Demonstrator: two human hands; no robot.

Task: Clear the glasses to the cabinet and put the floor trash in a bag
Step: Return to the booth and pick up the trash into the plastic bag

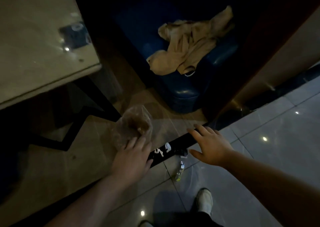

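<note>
My left hand [134, 154] grips a clear plastic bag [134, 124] with something brown inside, held up over the floor. My right hand [208, 147] is spread open, fingers apart, hovering above the floor trash. Below and between the hands lie white paper scraps [160, 151], a small dark wrapper [181, 152] and a crumpled shiny wrapper [180, 172] on the grey tiles beside a black floor strip [178, 140]. On the beige table [34, 67] at upper left a dark tray with faint clear glasses [75, 34] is dimly visible.
A blue padded seat [183, 91] with a beige cloth [187, 43] on it stands ahead. A wooden partition [270, 56] rises at right. The table's black legs [97, 95] reach down at left. My shoe [205, 200] stands on the glossy tiles below.
</note>
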